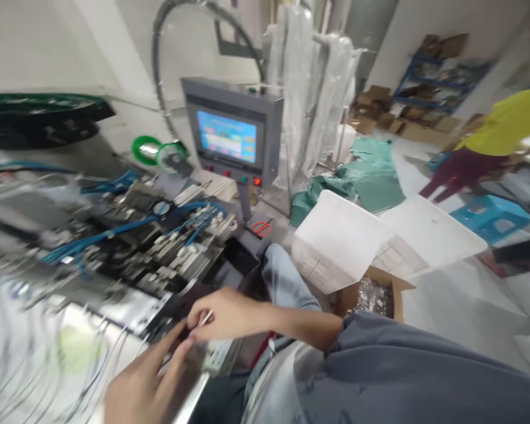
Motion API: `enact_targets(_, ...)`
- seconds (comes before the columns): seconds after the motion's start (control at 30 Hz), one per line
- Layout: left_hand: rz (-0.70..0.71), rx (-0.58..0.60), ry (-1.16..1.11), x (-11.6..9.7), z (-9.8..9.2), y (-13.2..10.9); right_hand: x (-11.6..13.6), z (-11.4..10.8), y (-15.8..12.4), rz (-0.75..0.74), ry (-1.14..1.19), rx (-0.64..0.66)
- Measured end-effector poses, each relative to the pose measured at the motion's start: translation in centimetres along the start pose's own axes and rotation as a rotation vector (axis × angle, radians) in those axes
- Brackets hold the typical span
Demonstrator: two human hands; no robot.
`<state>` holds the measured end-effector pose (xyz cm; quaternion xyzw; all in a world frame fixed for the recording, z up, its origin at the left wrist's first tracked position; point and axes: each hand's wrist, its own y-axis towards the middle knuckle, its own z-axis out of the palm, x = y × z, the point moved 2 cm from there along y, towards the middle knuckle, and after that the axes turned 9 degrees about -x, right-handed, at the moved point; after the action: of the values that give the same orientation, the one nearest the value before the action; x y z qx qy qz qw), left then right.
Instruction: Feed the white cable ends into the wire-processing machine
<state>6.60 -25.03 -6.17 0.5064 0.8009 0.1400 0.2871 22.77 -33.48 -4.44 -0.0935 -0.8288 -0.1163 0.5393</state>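
Diffuse light is bright, the screen (227,136) glows, and motion blur smears the left side.

Left hand (136,380) and right hand (225,312) are before the machine (172,259); right of it stands the screen (227,136), scissors (262,228) below. Farther right, parts (374,296) lie in a carton (398,301), shelves (441,79) behind.

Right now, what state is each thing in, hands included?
Right hand: fingers curled on a thin pale piece
Left hand: fingers bent; whether it holds anything, unclear
Screen: lit
Red button: glowing
Cardboard box: open, small items inside
Orange-handled scissors: lying down, blades unclear
Green sheeting: crumpled
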Motion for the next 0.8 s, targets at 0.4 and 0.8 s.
enact_targets(0.4, 0.024, 0.054, -0.2, -2.5, -0.3, -0.2, -1.7, 1.3, -1.9, 0.143, 0.557, -0.181)
enact_targets(0.8, -0.162, -0.06, -0.654, -2.8, 0.0, 0.1, -1.0, 1.6, -2.1, -0.001, 0.45, -0.259)
